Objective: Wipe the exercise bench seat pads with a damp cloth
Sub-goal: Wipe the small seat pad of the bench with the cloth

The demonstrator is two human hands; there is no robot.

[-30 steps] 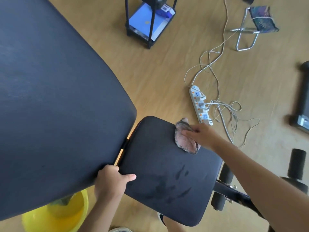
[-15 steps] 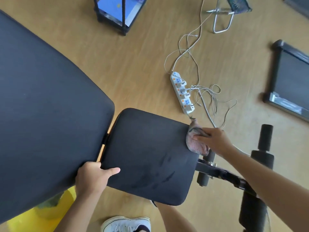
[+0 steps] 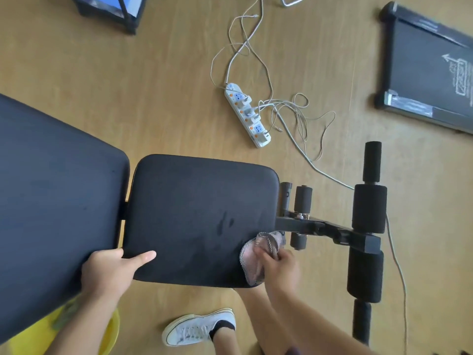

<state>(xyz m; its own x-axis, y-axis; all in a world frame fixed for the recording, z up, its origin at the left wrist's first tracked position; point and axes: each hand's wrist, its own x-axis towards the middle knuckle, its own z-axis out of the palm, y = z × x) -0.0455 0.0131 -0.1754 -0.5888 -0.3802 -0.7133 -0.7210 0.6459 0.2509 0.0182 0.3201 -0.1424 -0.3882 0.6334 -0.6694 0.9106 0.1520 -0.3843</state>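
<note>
The black seat pad (image 3: pixel 194 213) of the exercise bench lies in the middle, with damp streaks near its right side. The larger black back pad (image 3: pixel 56 196) fills the left. My right hand (image 3: pixel 280 265) presses a crumpled pinkish-grey cloth (image 3: pixel 257 254) against the seat pad's near right corner. At the near left corner of the seat pad, my left hand (image 3: pixel 112 270) grips the edge, thumb on top.
Foam leg rollers (image 3: pixel 368 211) on a black frame stick out to the right. A white power strip (image 3: pixel 247 116) with tangled cables lies on the wooden floor beyond. A yellow basin (image 3: pixel 46 336) sits under the back pad. My white shoe (image 3: pixel 197 329) is below; a treadmill (image 3: pixel 430 70) far right.
My right hand has dragged the cloth from the seat pad's far right corner along the right edge to the near right corner. The view has swung right. My left hand keeps its grip.
</note>
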